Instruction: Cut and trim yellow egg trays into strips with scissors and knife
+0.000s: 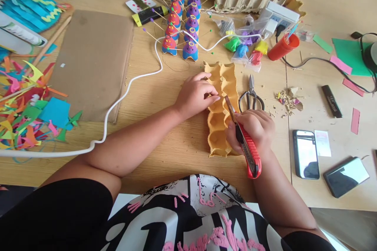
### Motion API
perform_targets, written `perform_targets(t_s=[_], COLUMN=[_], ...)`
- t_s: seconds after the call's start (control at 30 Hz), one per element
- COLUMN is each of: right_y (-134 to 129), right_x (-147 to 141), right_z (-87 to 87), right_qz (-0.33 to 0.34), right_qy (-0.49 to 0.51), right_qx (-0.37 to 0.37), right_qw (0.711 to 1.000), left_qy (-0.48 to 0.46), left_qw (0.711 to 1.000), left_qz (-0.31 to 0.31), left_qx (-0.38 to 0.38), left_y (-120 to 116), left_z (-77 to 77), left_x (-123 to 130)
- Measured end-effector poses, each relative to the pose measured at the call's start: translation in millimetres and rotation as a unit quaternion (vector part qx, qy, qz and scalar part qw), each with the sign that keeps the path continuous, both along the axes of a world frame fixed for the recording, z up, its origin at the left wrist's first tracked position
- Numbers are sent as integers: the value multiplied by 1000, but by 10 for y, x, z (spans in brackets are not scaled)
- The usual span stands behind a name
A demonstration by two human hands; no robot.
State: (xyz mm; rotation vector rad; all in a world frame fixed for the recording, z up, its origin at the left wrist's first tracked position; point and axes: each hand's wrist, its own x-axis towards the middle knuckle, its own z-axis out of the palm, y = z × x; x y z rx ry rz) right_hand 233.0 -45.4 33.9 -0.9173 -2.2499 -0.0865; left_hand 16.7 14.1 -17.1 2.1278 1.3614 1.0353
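A yellow egg carton piece (217, 135) with two rows of cups lies on the wooden table in front of me. My left hand (196, 96) grips its left edge near the upper half, thumb and fingers bent over the cups. In my right hand (253, 129) is a red utility knife (249, 151), its blade pointing up and left over the middle of the carton. Black-handled scissors (251, 95) lie just right of the carton, partly behind my right hand. Beyond the carton stand two rows of painted carton figures (190, 49), red and purple, with pins stuck in them.
A white cable (129, 86) crosses the table on the left, by a brown cardboard sheet (91, 62) and colored paper scraps (55, 111). Clay bags (241, 49), a red cup (282, 47), a power strip (278, 15) and two phones (306, 157) are to the right.
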Motion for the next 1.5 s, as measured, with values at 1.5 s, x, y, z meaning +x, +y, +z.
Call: perform_targets(t_s=[1.5], right_y=[6], right_x=[-19], right_z=[-32], right_qz=[-32], right_qy=[44], right_qx=[7], right_qw=[998], left_qy=[-11], left_qw=[1000], left_qz=[6], left_qx=[9], left_y=[-1], left_z=[-24], left_x=[7])
